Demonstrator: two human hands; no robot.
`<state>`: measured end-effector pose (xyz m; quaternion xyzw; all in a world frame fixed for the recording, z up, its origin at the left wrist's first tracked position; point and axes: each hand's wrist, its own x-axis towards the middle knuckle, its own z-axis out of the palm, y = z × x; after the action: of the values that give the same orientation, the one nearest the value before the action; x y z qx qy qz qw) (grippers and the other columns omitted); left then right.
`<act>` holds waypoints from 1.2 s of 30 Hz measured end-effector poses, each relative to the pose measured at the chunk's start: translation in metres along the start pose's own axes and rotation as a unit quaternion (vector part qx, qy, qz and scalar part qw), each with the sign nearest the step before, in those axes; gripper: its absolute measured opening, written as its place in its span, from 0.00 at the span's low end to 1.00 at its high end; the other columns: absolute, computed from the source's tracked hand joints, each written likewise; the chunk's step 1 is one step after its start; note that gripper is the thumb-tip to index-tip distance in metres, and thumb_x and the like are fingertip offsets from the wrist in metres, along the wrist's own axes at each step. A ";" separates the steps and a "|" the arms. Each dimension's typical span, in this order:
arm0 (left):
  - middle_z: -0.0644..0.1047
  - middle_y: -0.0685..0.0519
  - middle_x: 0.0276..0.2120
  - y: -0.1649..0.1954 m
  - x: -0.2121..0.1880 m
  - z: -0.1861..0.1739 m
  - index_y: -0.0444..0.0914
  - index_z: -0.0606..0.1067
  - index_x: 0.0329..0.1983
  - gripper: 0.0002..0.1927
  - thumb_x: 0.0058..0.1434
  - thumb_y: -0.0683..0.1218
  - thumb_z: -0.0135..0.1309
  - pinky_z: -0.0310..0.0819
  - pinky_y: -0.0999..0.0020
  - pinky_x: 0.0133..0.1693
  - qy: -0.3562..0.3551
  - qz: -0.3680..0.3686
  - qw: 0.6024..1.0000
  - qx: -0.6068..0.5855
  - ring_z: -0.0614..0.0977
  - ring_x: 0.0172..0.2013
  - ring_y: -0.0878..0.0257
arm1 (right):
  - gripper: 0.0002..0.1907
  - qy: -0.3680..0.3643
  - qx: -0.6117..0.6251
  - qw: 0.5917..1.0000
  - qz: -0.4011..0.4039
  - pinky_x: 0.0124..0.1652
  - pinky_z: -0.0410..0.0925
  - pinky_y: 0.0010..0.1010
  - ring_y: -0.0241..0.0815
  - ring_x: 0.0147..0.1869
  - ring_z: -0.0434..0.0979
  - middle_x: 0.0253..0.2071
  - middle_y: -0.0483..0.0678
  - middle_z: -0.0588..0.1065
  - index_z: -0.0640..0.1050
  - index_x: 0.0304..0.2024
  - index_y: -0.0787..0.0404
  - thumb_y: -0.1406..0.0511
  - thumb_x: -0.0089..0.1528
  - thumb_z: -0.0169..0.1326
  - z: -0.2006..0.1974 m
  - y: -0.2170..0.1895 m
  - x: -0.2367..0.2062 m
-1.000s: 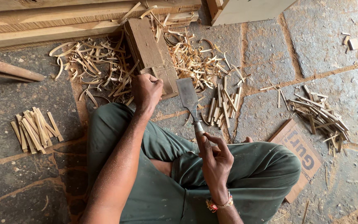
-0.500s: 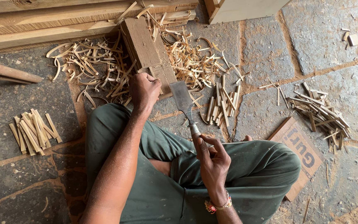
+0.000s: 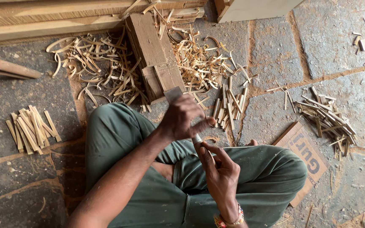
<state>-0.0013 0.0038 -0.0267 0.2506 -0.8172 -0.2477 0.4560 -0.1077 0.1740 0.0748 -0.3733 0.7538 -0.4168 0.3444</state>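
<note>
Steel chisel (image 3: 178, 98) over my lap: right hand (image 3: 219, 173) wrapped round its handle, left hand (image 3: 181, 118) closed over the blade, hiding most of it. Beyond sit the wood block (image 3: 155, 55), curly shavings (image 3: 93, 63), cut sticks (image 3: 229, 105).

Wooden block (image 3: 155, 59) ahead amid shavings (image 3: 102, 67); stick bundle (image 3: 31, 128) left, stick pile (image 3: 326, 118) right.

My legs are in loose, dull green trousers (image 3: 148, 198), the cloth creased and bunched in folds. Both my arms are bare to the top of the view, with no sleeves showing. On the wrist of my right hand (image 3: 220, 173) I wear a bracelet (image 3: 229, 220) of red, orange and pale threads and beads; my left hand (image 3: 182, 118) wears nothing.
</note>
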 end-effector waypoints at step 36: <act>0.67 0.45 0.69 -0.107 0.047 0.002 0.43 0.77 0.59 0.41 0.65 0.75 0.29 0.39 0.43 0.71 -0.262 -0.025 0.953 0.152 0.58 0.73 0.49 | 0.09 -0.020 -0.126 0.983 -0.133 0.14 0.46 0.26 0.26 0.13 0.57 0.15 0.42 0.73 0.80 0.36 0.61 0.63 0.69 0.55 0.074 0.031 0.077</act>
<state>-0.0049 -0.1060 -0.0664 0.2637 -0.9293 -0.1895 0.1760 -0.0921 0.0931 0.0010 -0.5186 0.7370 -0.3530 0.2515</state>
